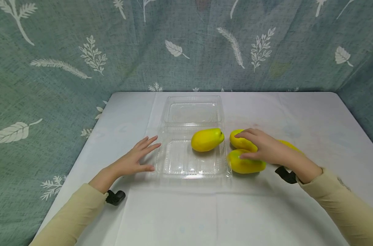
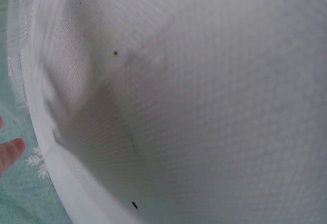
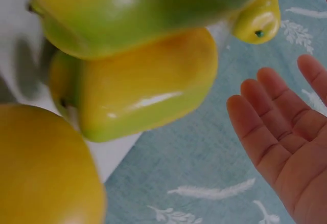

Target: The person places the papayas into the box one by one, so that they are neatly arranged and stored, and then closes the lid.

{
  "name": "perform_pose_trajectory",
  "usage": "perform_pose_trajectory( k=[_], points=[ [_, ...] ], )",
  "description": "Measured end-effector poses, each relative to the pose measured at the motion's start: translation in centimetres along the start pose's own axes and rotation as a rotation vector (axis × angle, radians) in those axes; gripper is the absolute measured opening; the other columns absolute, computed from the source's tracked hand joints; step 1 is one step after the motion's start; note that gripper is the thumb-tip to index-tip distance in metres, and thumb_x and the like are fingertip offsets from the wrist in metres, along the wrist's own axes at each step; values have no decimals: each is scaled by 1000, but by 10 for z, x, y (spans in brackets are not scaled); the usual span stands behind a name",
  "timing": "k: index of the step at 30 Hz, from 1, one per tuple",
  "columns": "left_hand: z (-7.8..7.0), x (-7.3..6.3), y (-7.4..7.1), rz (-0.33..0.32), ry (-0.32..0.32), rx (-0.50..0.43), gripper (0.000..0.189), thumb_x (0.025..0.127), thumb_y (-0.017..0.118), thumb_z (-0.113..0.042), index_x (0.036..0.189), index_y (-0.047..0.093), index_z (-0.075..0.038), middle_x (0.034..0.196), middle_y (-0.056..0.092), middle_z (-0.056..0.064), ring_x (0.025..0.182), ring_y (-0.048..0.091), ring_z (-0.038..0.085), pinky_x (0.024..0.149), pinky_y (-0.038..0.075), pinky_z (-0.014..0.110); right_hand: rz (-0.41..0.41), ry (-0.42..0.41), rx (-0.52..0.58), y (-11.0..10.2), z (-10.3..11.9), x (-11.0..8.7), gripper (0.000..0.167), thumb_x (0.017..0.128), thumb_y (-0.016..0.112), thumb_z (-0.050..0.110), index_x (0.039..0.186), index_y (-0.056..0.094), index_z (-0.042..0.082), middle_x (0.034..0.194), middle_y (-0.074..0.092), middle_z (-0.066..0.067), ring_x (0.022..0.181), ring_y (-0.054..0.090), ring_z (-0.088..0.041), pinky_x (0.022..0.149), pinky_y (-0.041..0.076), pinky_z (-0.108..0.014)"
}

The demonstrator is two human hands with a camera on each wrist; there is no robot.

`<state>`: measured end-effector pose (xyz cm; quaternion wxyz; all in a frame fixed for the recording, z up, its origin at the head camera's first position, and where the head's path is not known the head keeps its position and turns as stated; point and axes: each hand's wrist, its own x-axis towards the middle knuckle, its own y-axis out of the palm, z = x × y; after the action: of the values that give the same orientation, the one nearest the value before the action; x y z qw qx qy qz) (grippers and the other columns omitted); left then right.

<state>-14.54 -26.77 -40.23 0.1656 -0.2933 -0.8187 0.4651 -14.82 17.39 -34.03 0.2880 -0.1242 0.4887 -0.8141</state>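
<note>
A clear plastic clamshell box (image 1: 189, 176) lies with its lid (image 1: 194, 122) folded back on the white table. One yellow-green papaya (image 1: 205, 140) is in the right part of its base. My left hand (image 1: 134, 159) is beside the box's left edge, fingers spread, holding nothing. Over the papayas right of the box hovers my right hand (image 1: 263, 147), its fingers extended; the right wrist view shows them apart from the fruit. Below it are a near papaya (image 1: 243, 164) and a farther papaya (image 1: 239, 140). Another papaya (image 1: 290, 145) is partly hidden behind that hand.
White cloth (image 1: 180, 215) covers the table. A green leaf-patterned curtain (image 1: 192, 41) hangs behind it and along the left and right sides. Each wrist carries a small black device (image 1: 115, 197).
</note>
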Motion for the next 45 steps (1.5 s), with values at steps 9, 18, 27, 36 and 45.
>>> perform_pose_trajectory(
  k=[9, 18, 27, 36, 45],
  points=[
    [0, 1, 0, 0, 3, 1, 77, 80, 68, -40, 144, 31, -17, 153, 14, 6, 136, 7, 44, 100, 17, 66, 2, 45, 5, 14, -5, -14, 57, 80, 70, 30, 128, 50, 6, 131, 47, -16, 123, 39, -38, 98, 33, -56],
    [1, 0, 1, -1, 7, 0, 78, 79, 68, -38, 144, 30, -18, 153, 13, 5, 136, 7, 44, 101, 17, 66, -25, 26, 38, 25, -9, -21, 55, 78, 73, 29, 125, 54, 8, 125, 53, -10, 117, 46, -32, 96, 38, -51],
    [0, 0, 0, 8, 3, -7, 77, 80, 68, -38, 144, 29, -19, 153, 12, 5, 137, 5, 44, 101, 16, 66, -57, 14, 0, 33, -13, -27, 53, 75, 76, 22, 123, 56, 8, 122, 52, -12, 111, 48, -31, 93, 41, -50],
    [-1, 0, 0, 10, -3, -6, 76, 81, 67, -39, 144, 30, -18, 153, 13, 5, 137, 5, 44, 101, 16, 66, -105, -29, -34, 40, -16, -31, 54, 71, 78, 12, 121, 57, 6, 116, 52, -12, 105, 48, -28, 90, 42, -47],
    [0, 0, 1, -2, -1, -7, 77, 80, 67, -40, 144, 30, -17, 153, 13, 5, 136, 5, 44, 100, 15, 67, -144, -78, -43, 47, -21, -39, 56, 69, 79, 11, 120, 56, 11, 118, 53, -10, 108, 47, -30, 91, 40, -50]
  ],
)
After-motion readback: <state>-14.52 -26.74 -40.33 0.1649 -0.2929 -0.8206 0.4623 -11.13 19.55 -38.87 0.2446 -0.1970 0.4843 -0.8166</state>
